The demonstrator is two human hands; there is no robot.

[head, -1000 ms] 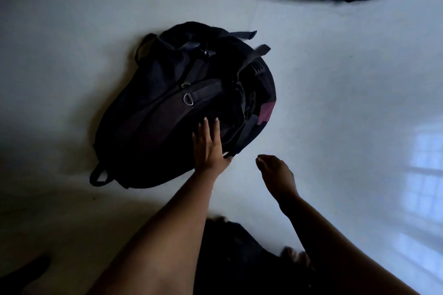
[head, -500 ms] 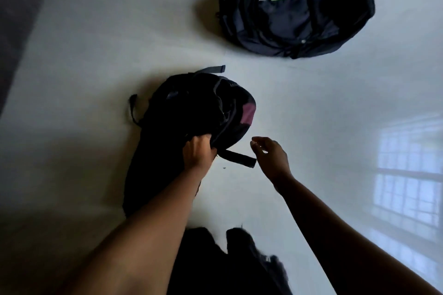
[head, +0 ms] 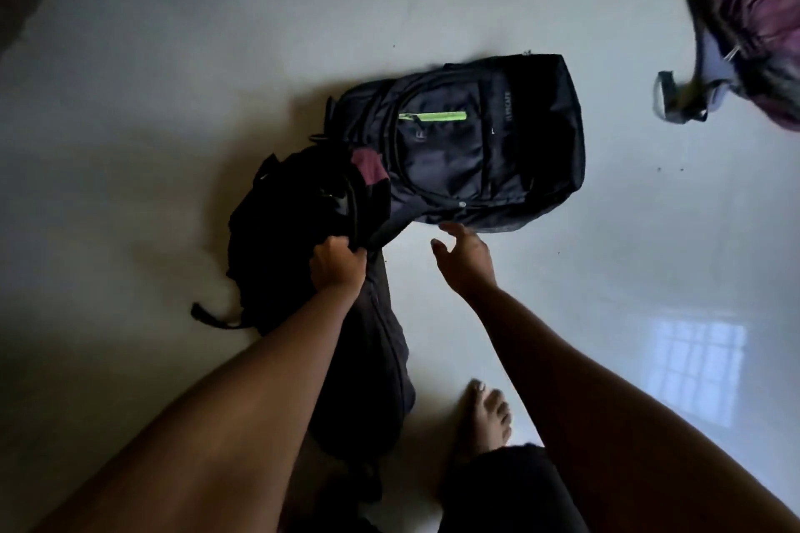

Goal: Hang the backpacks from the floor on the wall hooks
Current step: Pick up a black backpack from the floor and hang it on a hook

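On the pale floor (head: 130, 143), the left hand (head: 337, 268) grips the soft, sagging black fabric backpack (head: 294, 212) by its top; the right hand (head: 465, 260) hangs released. Its top loop suits hooking best.

The left hand (head: 337, 268) has closed on the black backpack (head: 298, 221) and lifted it; a purple backpack (head: 753, 26) has come into view.

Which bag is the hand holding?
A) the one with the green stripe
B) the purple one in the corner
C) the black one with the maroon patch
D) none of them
C: the left hand is clenched on the top of the black bag with the maroon patch, while the right hand is open and empty beside it.
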